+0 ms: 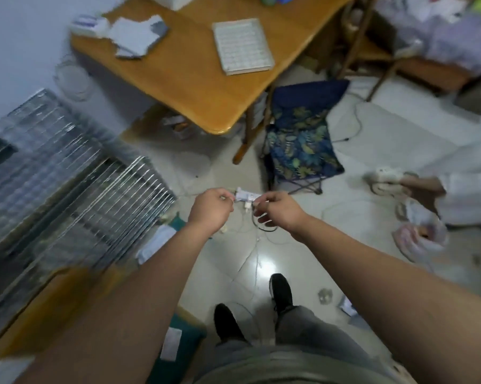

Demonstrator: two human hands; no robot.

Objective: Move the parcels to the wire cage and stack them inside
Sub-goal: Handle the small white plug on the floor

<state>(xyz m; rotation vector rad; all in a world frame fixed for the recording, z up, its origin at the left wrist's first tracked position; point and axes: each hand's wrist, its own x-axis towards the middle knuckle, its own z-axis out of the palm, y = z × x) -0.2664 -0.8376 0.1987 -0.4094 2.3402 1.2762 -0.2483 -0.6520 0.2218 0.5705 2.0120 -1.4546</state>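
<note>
brown cardboard parcel (40, 309) is seen unlifted on the floor beside the silver wire cage (67, 176). left grip (211, 210) and right grip (279, 213) are curled; whether anything is held cannot be told. pickup is judged pending; a low reach is needed.

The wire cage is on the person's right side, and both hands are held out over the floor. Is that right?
Not quite. The wire cage is on the person's left side, not the right; the head view shows it. The rest holds: the left hand and the right hand are both held out over the floor.
</note>
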